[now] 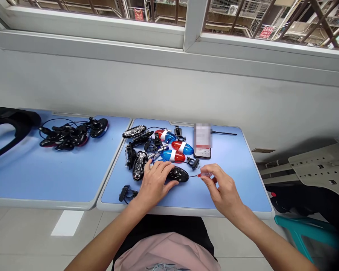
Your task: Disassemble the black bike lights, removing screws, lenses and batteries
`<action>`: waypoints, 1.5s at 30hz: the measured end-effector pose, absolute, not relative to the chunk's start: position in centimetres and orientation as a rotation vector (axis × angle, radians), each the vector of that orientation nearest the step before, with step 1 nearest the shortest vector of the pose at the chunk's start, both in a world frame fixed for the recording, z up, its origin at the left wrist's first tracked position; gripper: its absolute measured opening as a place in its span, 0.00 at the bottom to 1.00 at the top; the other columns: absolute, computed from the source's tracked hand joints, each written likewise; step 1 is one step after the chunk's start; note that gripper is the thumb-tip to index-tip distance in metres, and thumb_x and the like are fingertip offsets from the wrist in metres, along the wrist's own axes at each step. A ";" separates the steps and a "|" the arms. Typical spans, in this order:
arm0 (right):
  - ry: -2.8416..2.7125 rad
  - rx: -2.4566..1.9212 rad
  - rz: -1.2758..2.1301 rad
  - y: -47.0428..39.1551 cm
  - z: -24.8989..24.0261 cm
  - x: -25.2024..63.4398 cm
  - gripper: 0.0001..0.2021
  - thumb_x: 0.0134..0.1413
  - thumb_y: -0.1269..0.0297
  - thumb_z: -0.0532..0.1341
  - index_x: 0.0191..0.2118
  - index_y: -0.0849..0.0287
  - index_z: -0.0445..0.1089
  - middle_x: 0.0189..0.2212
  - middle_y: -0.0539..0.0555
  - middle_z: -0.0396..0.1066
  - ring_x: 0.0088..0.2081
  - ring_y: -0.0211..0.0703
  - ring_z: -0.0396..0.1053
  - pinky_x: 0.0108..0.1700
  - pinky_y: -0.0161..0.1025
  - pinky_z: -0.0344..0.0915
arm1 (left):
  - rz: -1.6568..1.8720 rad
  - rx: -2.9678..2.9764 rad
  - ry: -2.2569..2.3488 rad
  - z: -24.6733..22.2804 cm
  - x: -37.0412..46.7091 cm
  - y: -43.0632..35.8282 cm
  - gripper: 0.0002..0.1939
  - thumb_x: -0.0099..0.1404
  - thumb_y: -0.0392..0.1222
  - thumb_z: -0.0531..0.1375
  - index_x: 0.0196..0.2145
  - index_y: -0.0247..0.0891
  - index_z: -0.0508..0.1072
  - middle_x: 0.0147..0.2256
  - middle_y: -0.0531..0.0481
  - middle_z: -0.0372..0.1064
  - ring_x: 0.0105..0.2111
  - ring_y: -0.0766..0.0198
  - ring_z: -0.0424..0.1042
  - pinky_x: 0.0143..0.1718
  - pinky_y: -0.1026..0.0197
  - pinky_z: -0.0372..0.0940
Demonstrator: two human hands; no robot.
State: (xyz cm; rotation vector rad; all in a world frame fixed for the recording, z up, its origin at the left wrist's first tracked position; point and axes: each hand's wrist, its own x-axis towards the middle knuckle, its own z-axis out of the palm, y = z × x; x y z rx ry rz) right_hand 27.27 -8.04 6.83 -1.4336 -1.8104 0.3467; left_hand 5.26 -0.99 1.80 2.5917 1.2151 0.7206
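My left hand (pixel 158 182) is closed over a black oval light housing (pixel 179 174), pressing it to the table; part of it is hidden under the fingers. My right hand (pixel 222 186) pinches a small screwdriver (pixel 205 174) with a clear and red handle. The screwdriver's thin shaft lies level, its tip at the right end of the housing. Just behind the hands are glossy red, white and blue light covers (pixel 173 156). Opened black housings with silvery insides (pixel 140 165) lie left of my left hand, among cables and clamps.
A phone (pixel 202 150) lies behind my right hand, with a black stick-like piece (pixel 224 133) beside it. A black clamp piece (pixel 127 193) sits near the front edge. The left table (pixel 59 180) bears several wired black lights (pixel 73 136). A teal stool (pixel 305 229) stands at right.
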 end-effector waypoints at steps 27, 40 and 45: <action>-1.626 -1.254 0.239 -7.4 7.6 26.6 0.08 0.64 0.73 0.58 0.39 0.52 0.71 0.34 0.52 0.74 0.37 0.43 0.72 0.38 0.44 0.72 | 0.714 2.604 1.218 1.8 5.2 -1.1 0.19 0.63 0.44 0.67 0.50 0.40 0.71 0.50 0.42 0.74 0.50 0.48 0.72 0.61 0.34 0.51; -1.460 -1.299 0.502 -7.5 6.7 26.2 0.13 0.63 0.71 0.60 0.51 0.52 0.70 0.42 0.53 0.78 0.43 0.43 0.76 0.45 0.44 0.75 | 0.732 2.600 1.213 1.8 5.1 -1.1 0.19 0.63 0.44 0.67 0.50 0.40 0.71 0.50 0.42 0.74 0.50 0.48 0.72 0.61 0.34 0.51; -1.560 -1.245 0.400 -7.1 6.6 26.6 0.13 0.61 0.73 0.62 0.48 0.50 0.74 0.44 0.53 0.75 0.42 0.42 0.74 0.40 0.40 0.74 | 0.738 2.606 1.217 1.7 5.1 -1.1 0.20 0.62 0.44 0.68 0.51 0.40 0.70 0.50 0.42 0.74 0.50 0.48 0.72 0.61 0.35 0.51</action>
